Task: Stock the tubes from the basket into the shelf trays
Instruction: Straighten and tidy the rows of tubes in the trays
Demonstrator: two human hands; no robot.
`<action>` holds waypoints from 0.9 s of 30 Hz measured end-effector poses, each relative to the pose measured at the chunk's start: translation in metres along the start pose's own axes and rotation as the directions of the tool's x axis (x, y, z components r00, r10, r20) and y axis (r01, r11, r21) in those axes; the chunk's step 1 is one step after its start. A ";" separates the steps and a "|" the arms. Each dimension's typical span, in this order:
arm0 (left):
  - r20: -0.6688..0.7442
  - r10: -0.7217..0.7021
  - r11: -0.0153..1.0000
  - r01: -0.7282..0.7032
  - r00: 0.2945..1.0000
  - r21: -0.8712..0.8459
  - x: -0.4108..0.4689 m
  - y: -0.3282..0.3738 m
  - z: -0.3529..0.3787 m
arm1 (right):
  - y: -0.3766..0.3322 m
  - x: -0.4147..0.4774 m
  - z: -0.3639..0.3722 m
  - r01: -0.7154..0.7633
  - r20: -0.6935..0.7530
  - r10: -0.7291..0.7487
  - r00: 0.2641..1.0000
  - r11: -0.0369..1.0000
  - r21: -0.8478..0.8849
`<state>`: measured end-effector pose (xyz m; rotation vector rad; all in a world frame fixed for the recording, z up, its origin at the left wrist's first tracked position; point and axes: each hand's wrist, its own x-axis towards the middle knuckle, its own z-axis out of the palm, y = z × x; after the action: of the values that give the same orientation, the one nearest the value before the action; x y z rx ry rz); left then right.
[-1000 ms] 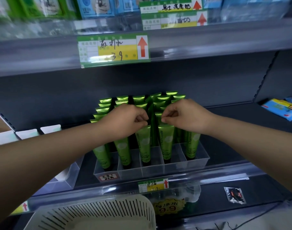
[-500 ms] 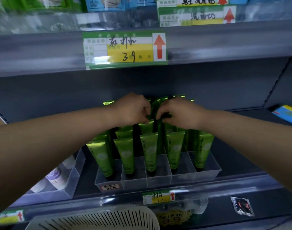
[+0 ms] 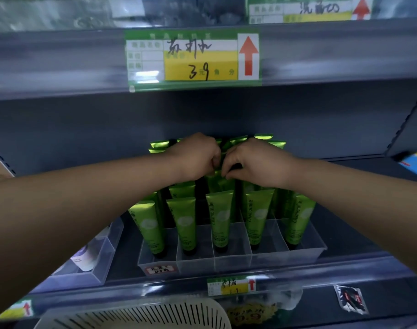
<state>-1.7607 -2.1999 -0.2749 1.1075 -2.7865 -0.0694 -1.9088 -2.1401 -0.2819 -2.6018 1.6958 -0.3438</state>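
Because each tube (image 3: 220,185) stands cap-down in the tray (image 3: 269,257) on the shelf (image 3: 359,264), only its flat crimped end is free to take. The left hand (image 3: 195,157) and right hand (image 3: 255,162) meet over the middle column. Their fingers are curled and pressed together, apparently pinching one tube's crimp; the contact itself is hidden behind the knuckles. Handling judgement: the tube is light, and its soft, glossy wall may dent or slip under a squeeze, while the crimp is stiff. Grip the crimp across its flat faces and lower it straight between the dividers. Neighbouring tubes (image 3: 257,217) probably lean easily. The basket (image 3: 136,314) sits below the shelf edge; its contents cannot be seen.
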 end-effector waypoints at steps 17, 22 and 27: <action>-0.008 0.016 1.000 -0.016 1.000 -0.008 -0.001 -0.002 0.001 | -0.016 0.005 0.014 -0.120 -0.068 0.132 0.989 0.980 0.161; -0.008 0.046 0.999 -0.046 0.999 -0.004 -0.002 -0.003 0.001 | -0.017 0.001 0.015 -0.135 -0.081 0.152 0.985 0.973 0.184; -0.042 0.070 0.997 -0.071 0.997 -0.012 -0.006 -0.005 0.001 | -0.017 -0.002 0.016 -0.154 -0.067 0.173 0.983 0.962 0.226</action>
<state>-1.7532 -2.1993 -0.2773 0.9949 -2.7808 -0.0563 -1.8910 -2.1326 -0.2953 -2.3053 1.7702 -0.6078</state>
